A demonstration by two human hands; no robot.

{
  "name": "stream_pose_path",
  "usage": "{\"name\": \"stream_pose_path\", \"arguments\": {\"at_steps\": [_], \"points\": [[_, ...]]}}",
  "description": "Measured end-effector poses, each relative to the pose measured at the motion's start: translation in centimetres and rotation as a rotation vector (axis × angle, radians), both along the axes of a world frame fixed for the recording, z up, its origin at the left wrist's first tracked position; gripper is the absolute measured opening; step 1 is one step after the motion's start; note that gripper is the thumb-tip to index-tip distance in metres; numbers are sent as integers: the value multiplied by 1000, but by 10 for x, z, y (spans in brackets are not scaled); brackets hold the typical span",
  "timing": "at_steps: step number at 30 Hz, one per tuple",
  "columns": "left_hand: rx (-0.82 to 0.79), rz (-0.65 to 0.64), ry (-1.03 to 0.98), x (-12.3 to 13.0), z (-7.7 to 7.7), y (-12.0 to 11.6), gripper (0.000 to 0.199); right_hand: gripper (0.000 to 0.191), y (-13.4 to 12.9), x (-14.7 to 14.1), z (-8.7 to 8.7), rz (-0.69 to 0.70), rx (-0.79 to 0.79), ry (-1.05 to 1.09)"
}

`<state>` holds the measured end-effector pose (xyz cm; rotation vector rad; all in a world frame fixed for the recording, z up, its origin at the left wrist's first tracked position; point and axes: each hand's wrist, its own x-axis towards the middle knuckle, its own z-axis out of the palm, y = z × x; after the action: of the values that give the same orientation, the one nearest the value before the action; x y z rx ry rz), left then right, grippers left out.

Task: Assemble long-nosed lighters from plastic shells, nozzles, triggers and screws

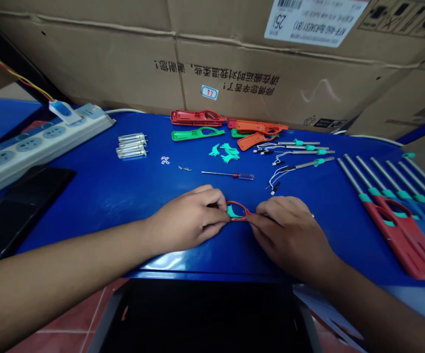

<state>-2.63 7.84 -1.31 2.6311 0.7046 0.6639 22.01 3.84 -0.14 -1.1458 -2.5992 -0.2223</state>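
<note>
Near the table's front edge, both hands are closed on an orange-red lighter shell [248, 212]. My left hand [196, 215] pinches its left part beside a teal trigger [232, 212] that sits in the finger loop. On the other side, my right hand [289, 230] grips the right part with fingers bent over it. Both ends of the shell are hidden under my fingers. A screwdriver [244, 176] with a clear purple handle lies just beyond. Past it are loose teal triggers [230, 153] and metal lighter tubes [304, 151] with white wires.
Red shells [196, 117], a green shell [194, 134] and orange shells [258, 139] lie by the cardboard box [124, 63]. Clear tanks [131, 146], small white parts [165, 160] and pins [186, 169] are left. Assembled lighters [396, 235] line the right; a power strip [43, 142] and black phone-like slab [24, 206] lie left.
</note>
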Motion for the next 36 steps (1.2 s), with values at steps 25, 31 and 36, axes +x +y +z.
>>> {"name": "stream_pose_path", "arguments": {"at_steps": [25,31,36], "points": [[-7,-40,-16,0,4,3,18,18,28,41,4,91,-393,345],[-16,-27,2,0,6,3,18,19,30,41,-1,139,-405,321],[-9,-37,11,-1,5,4,18,21,30,39,0,132,-380,234]]}}
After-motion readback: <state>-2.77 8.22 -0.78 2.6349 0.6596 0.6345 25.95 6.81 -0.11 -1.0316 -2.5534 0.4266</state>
